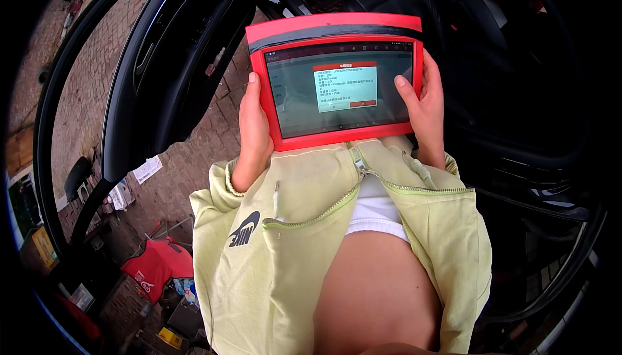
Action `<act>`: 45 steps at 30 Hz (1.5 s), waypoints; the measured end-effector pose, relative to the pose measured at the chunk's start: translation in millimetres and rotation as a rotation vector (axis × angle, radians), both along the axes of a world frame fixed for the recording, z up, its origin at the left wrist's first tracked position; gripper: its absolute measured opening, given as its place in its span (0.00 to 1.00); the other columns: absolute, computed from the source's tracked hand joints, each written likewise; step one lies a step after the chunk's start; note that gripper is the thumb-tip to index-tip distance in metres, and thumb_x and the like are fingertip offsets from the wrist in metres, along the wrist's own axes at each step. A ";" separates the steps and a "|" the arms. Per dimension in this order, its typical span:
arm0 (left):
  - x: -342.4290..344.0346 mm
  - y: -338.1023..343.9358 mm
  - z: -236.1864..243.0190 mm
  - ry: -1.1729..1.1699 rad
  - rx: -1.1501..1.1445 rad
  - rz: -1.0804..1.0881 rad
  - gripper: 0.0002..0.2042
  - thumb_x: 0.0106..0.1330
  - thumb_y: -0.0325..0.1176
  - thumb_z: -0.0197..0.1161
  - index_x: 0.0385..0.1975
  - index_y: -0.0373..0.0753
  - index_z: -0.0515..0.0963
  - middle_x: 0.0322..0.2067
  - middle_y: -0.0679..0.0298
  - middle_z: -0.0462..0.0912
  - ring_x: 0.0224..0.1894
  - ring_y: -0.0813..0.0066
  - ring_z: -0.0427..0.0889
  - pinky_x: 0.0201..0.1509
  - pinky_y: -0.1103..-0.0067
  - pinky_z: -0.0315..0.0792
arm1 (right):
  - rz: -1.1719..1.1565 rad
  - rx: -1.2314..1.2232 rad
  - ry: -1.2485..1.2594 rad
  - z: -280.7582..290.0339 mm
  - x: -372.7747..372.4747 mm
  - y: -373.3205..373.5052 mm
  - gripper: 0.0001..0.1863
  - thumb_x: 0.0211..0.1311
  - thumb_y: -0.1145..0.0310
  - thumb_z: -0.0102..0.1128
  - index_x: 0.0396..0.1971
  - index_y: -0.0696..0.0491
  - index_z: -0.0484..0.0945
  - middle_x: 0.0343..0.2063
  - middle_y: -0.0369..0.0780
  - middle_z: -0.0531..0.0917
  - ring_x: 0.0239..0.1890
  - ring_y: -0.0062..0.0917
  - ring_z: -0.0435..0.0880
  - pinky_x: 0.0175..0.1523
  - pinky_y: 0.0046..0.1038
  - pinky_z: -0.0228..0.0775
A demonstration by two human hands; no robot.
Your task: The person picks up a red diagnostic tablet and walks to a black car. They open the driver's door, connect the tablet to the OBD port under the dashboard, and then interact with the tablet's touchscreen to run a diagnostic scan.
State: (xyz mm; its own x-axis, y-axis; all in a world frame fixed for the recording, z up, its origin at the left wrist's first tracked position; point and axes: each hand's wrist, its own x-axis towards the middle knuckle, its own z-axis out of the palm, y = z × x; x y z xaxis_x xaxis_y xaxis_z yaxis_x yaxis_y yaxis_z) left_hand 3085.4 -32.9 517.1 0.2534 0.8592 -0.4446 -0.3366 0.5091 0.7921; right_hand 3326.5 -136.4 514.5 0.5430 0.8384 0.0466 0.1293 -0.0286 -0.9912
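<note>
A tablet (pixel 295 105) in a thick red case is held upright between my two hands, just beyond the front of a pale green zip jacket (pixel 298 251). Its lit screen shows a white pop-up box with a red top bar and a red button. My left hand (pixel 254 125) grips the left edge, thumb along the frame and the other fingers hidden behind. On the opposite edge, my right hand (pixel 427 108) is closed round the case, its thumb lying over the right part of the screen. The thumb tip is apart from the pop-up box.
An open black car door (pixel 152 63) stands on the left, above brick paving (pixel 201 160). A dark car seat (pixel 398 8) lies beyond the tablet. Lower left are a paper sheet (pixel 148 169), a red cloth-like item (pixel 159 265) and a yellow object (pixel 170 337).
</note>
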 end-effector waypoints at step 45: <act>-0.3 -2.2 0.3 0.018 -0.009 0.005 0.26 0.76 0.50 0.43 0.55 0.31 0.72 0.51 0.57 0.79 0.49 0.72 0.80 0.54 0.79 0.72 | 0.092 -0.181 -0.385 20.9 -15.5 -0.9 0.70 0.33 0.68 0.83 0.71 0.57 0.36 0.61 0.54 0.59 0.63 0.45 0.64 0.66 0.39 0.61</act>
